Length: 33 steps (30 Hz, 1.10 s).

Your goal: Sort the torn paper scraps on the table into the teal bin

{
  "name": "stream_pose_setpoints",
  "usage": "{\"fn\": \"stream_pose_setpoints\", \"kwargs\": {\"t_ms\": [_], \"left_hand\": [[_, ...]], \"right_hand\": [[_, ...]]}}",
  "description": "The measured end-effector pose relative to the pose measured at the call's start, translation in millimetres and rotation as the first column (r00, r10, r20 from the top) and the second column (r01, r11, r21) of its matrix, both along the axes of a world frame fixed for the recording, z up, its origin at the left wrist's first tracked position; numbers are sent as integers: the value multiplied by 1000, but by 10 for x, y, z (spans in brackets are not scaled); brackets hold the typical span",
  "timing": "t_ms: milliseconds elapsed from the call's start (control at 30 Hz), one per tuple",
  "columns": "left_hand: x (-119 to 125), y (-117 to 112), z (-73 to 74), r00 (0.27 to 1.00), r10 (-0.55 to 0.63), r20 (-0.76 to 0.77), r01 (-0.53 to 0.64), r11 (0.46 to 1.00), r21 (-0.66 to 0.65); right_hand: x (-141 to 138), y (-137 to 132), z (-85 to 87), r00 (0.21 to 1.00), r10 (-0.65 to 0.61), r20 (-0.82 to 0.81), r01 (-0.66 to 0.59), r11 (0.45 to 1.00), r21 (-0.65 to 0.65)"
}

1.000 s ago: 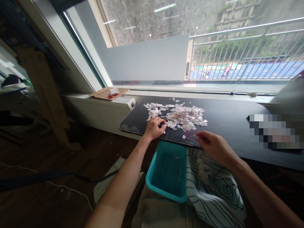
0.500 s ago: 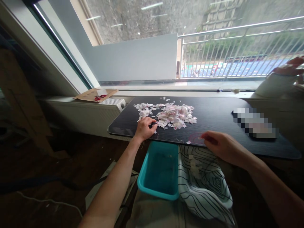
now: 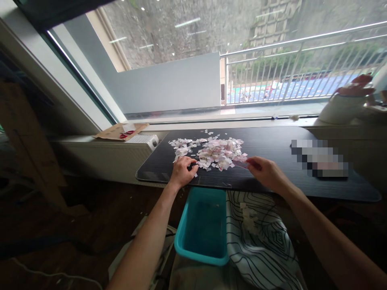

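A heap of small white and pink paper scraps [image 3: 213, 151] lies on a black table [image 3: 272, 145] by the window. My left hand [image 3: 181, 171] rests on the table at the heap's near left edge, fingers curled against the scraps. My right hand [image 3: 264, 173] sits at the heap's right edge and pinches a thin pink see-through piece [image 3: 241, 163] that touches the scraps. Below the table's front edge stands a teal plastic bin [image 3: 202, 225], with a few scraps inside.
A black-and-white patterned cloth [image 3: 260, 237] lies over my lap right of the bin, with scraps on it. A white radiator [image 3: 142, 139] with cardboard [image 3: 119, 129] on top stands left of the table. A pale pot [image 3: 344, 108] sits on the sill at right.
My right hand moved from the table's front edge up to the right side of the heap with the pink piece. My left hand stayed at the heap's left edge.
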State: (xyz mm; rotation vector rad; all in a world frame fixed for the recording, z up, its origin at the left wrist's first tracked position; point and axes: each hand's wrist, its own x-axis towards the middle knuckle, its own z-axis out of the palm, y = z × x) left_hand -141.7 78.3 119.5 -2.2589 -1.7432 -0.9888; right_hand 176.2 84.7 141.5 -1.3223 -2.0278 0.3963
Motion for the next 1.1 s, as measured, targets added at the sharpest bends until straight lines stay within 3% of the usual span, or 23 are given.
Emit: {"fn": "stream_pose_setpoints", "kwargs": {"t_ms": [200,367,533,700,900,1100], "left_hand": [[3,-5,-5,1000,17,12,-16,1000,-15],[17,-10,3,1000,23,12,-22,1000,-15],[23,-15,6,1000,21,13,-21,1000,-16],[17,-13,2,1000,19,14,-19,1000,-20],[8,-7,-3,1000,13,13,-13,1000,-18],[9,-6,-13,1000,14,16,-13,1000,-14]], "right_hand": [[-168,-61,-56,997,74,7,-74,997,-20],[-187,-111,-36,999,38,-7,-38,999,-27],[-159,-115,-35,997,82,15,-80,994,-78],[-182,-93,-29,998,60,-18,-60,997,-48],[-260,-145,-6,990,139,19,-137,987,-80],[-172,-198,57,997,63,49,-59,996,-68]]}}
